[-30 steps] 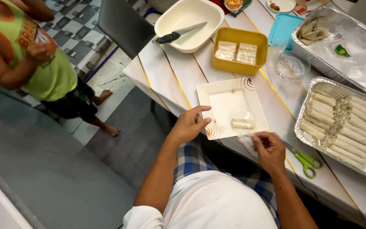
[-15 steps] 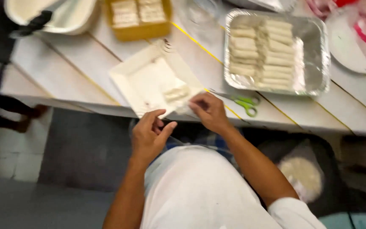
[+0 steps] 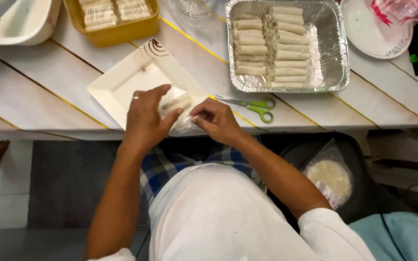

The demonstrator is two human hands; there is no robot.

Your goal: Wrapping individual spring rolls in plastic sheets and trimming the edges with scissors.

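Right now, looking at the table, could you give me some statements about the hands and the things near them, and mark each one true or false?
1. Both hands, left hand and right hand, meet at the near corner of the white square plate. True.
2. The rectangular foil tray is empty. False: it holds rows of pale rolled wrappers.
3. The green-handled scissors lie on the white plank table, between the plate and the foil tray. True.
4. The right hand holds the scissors. False: they lie apart, untouched.
5. The yellow rectangular container sits beyond the plate. True.
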